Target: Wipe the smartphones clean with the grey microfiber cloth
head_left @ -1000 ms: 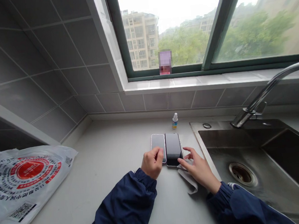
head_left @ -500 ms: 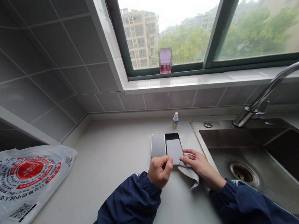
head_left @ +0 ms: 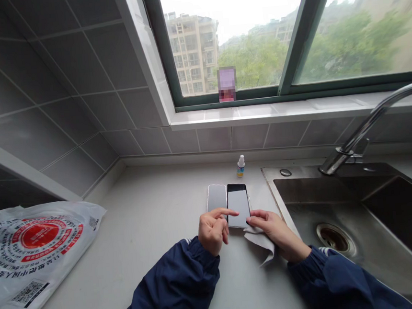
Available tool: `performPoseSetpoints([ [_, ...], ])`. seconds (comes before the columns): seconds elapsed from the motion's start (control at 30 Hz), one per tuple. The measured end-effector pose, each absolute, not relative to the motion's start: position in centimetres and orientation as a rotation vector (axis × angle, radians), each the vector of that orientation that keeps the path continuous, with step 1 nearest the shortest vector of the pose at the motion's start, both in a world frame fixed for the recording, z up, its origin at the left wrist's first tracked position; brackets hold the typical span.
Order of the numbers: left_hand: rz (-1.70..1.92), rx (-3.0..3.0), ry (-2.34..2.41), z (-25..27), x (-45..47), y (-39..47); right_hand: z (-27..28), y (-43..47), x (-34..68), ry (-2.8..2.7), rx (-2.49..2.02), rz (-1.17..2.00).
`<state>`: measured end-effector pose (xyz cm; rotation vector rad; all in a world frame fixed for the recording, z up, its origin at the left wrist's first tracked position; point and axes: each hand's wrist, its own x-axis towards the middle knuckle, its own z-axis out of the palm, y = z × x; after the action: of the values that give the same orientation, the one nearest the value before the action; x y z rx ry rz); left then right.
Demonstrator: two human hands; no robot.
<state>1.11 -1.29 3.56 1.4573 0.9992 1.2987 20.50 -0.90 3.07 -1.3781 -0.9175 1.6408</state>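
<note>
Two smartphones lie side by side on the pale counter. The left smartphone (head_left: 216,197) has a blank grey face, its near end hidden behind my left hand (head_left: 214,227). That hand holds nothing; its index finger reaches over the right smartphone (head_left: 238,204), and its other fingers are curled. I cannot tell whether the fingertip touches the glass. My right hand (head_left: 272,228) pinches a light grey cloth (head_left: 262,245) at the right smartphone's near right corner. The cloth droops below the fingers onto the counter. Beyond the phones stands a small white-capped bottle (head_left: 241,167) with a blue and yellow label.
To the right is a steel sink (head_left: 280,201) with a chrome faucet (head_left: 362,121). A white plastic bag (head_left: 68,234) with red and black print covers the left of the counter (head_left: 153,212). A tiled wall and a window (head_left: 230,97) are behind.
My left hand has shifted slightly left and its index finger has stretched out across the right smartphone, where it was a closed fist. My right hand keeps its place with the cloth.
</note>
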Motion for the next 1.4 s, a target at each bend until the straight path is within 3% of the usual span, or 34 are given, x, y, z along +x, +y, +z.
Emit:
performPoseSetpoints([
  [0.57,1.436,1.407,1.072,3.5,1.5,-0.9,2.7,-1.3,20.2,-0.849,-1.203,1.719],
  [0.83,1.550,1.113,1.022,4.4,1.6,-0.7,3.0,-1.8,20.5,-0.890,-1.078,1.647],
  [1.13,1.171,0.544,0.434,5.1,2.6,-1.1,4.1,-4.0,18.7,-1.084,-0.922,1.749],
  [1.4,1.020,0.372,0.388,5.0,2.4,-1.2,4.0,-4.0,19.4,-1.215,-0.937,1.799],
])
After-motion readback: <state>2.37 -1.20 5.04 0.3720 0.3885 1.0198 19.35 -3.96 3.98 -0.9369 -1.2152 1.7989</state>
